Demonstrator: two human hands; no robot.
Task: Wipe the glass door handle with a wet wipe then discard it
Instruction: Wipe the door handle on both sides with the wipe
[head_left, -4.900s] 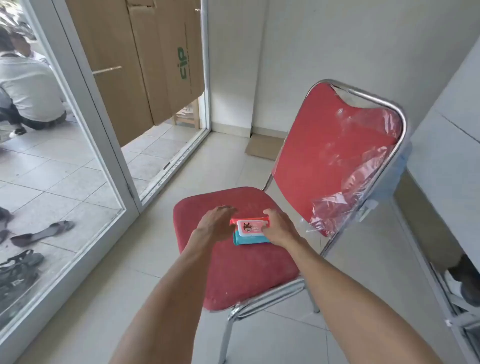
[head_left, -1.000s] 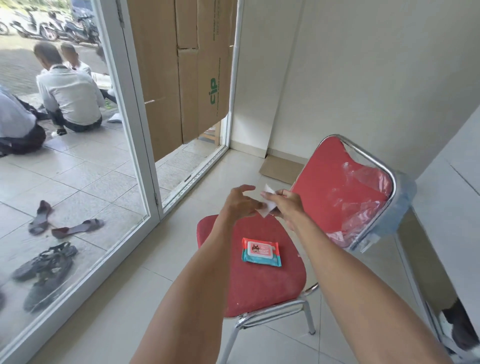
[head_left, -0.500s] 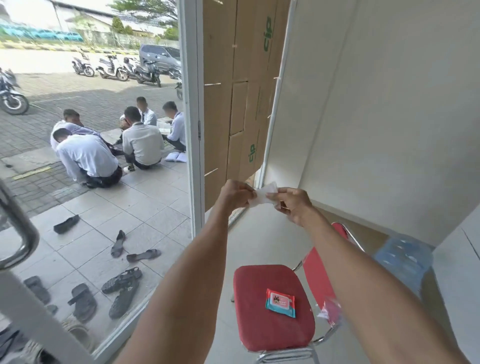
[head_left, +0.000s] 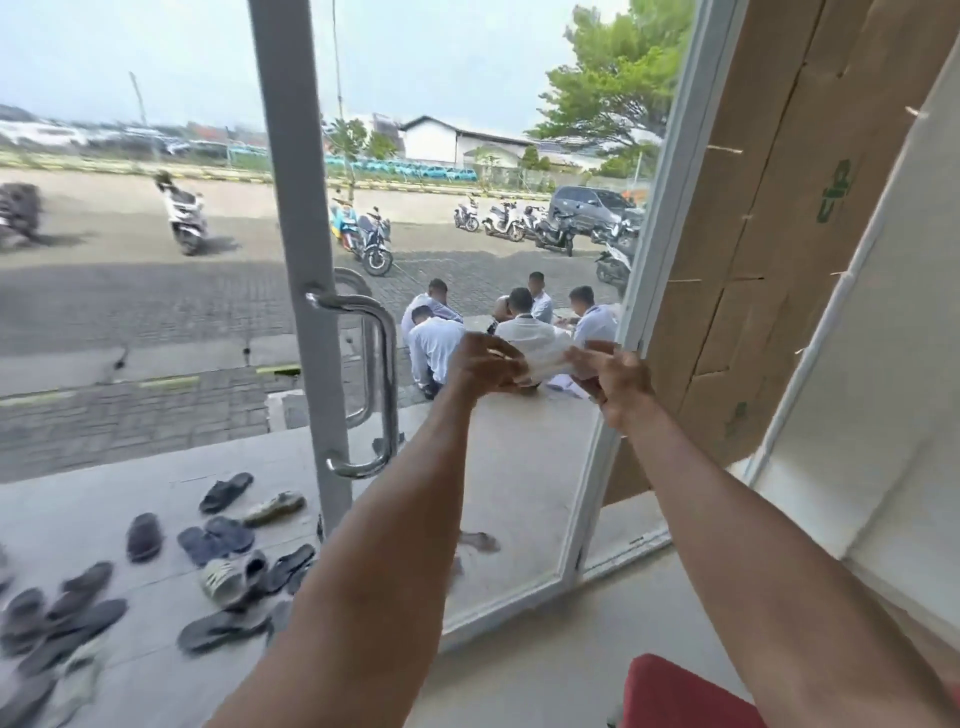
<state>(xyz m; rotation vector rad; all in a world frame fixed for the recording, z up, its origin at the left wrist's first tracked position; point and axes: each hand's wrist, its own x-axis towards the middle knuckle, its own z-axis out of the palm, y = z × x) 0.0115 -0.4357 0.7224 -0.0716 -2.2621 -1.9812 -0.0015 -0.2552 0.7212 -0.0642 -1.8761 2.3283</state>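
A white wet wipe (head_left: 545, 361) is stretched between my two hands at chest height in front of the glass door. My left hand (head_left: 485, 366) pinches its left end and my right hand (head_left: 615, 382) pinches its right end. The chrome D-shaped door handle (head_left: 387, 384) is fixed to the door's white upright frame (head_left: 301, 218), just left of my left hand and apart from it. A second handle shows through the glass behind it.
A corner of the red chair seat (head_left: 675, 696) lies at the bottom right. Cardboard sheets (head_left: 769, 218) cover the pane to the right. Outside the glass are several sandals (head_left: 223, 566), several seated people (head_left: 519, 332) and parked motorbikes.
My view has swung up and left from the chair to the door, so the handle is now near. Both hands still hold the wipe, pulled wider; the wipe packet is out of view.
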